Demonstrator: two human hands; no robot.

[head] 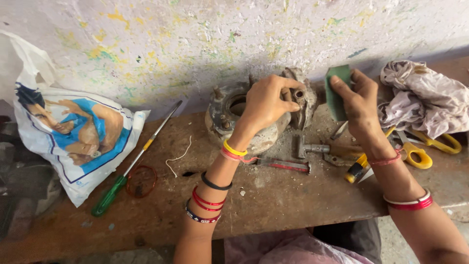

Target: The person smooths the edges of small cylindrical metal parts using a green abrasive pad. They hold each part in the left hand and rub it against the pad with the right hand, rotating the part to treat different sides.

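Gripping metal housing (254, 115) (fingers (288, 95) curled)

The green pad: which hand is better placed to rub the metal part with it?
The right hand, probably. It already holds the green pad upright, close beside the metal part. The left hand grips that part on the bench, so it is busy steadying it.

A printed plastic bag (73, 132) lies at the bench's (273, 200) left end. Beside it rest a green-handled screwdriver (132, 164), a copper wire coil (141, 181) and a white string (180, 156). Yellow-handled scissors (420, 146) and a crumpled cloth (422, 98) sit toward the right end, near a hammer (322, 149).
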